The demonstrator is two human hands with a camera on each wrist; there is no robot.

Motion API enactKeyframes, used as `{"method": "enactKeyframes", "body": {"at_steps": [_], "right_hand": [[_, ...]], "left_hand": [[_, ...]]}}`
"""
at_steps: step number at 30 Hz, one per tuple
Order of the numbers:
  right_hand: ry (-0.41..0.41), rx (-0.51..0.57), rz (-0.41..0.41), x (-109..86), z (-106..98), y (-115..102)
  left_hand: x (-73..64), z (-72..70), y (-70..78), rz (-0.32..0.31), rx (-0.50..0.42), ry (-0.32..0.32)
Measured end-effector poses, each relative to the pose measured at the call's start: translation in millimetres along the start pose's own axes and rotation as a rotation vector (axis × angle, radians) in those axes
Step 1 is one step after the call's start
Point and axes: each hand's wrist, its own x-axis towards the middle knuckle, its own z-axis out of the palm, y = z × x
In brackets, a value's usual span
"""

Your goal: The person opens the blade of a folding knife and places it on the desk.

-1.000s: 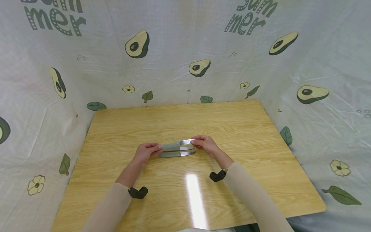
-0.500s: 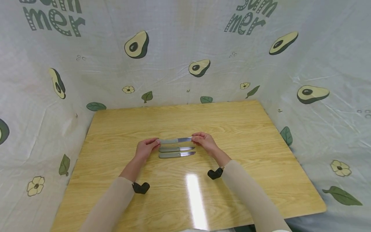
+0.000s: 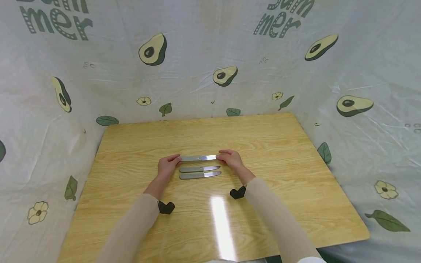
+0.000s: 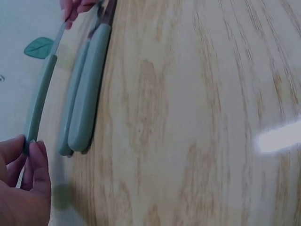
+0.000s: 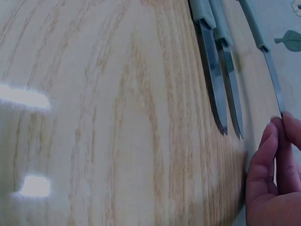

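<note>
A knife with a grey-green handle [image 3: 190,158] is stretched level between both hands, seemingly a little above the table. My left hand [image 3: 167,166] pinches the butt of its handle between thumb and fingers. At the other end, my right hand [image 3: 231,160] pinches the blade tip, which the fingertips hide. Two similar knives lie side by side nearer me, blades to the right: a middle knife [image 3: 191,169] and a near knife [image 3: 192,176]. Neither is touched. The left wrist view shows their handles [image 4: 89,89] close together; in the right wrist view their blades [image 5: 214,80] taper to points.
The wood-grain table [image 3: 263,146] has a bright light reflection [image 3: 223,226] near its front. Patterned cloth [image 3: 197,44] with avocados and leaves walls in the back and both sides. A black wrist device [image 3: 166,208] sits on each forearm.
The held knife has moved away from me, off the middle knife, and has levelled out from a slight tilt. Both hands travelled with it; the other two knives stayed put.
</note>
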Motion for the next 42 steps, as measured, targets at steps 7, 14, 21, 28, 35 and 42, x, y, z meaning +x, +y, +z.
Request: {"method": "enactKeyframes", "body": {"at_steps": [7, 14, 21, 28, 35, 42], "right_hand": [[0.036, -0.028, 0.028, -1.7, 4.1, 1.5], [0.050, -0.196, 0.035, -1.6, 6.0, -0.2], [0.043, -0.213, 0.030, -3.0, 4.2, -1.1], [0.045, -0.217, 0.035, -7.2, 2.9, -3.6], [0.063, -0.196, 0.048, -11.2, 3.2, -6.5], [0.066, -0.167, 0.053, -9.4, 5.4, -5.2]], "left_hand": [[2.9, -0.5, -9.5, 0.026, 0.018, 0.051], [0.6, 1.5, -14.6, 0.057, 0.196, 0.132], [-3.2, 7.5, -16.8, 0.077, 0.348, 0.193], [-4.3, 10.1, -18.1, 0.090, 0.361, 0.217], [-6.4, 7.9, -18.8, 0.097, 0.368, 0.215], [-6.9, 6.1, -19.2, 0.094, 0.356, 0.240]]}}
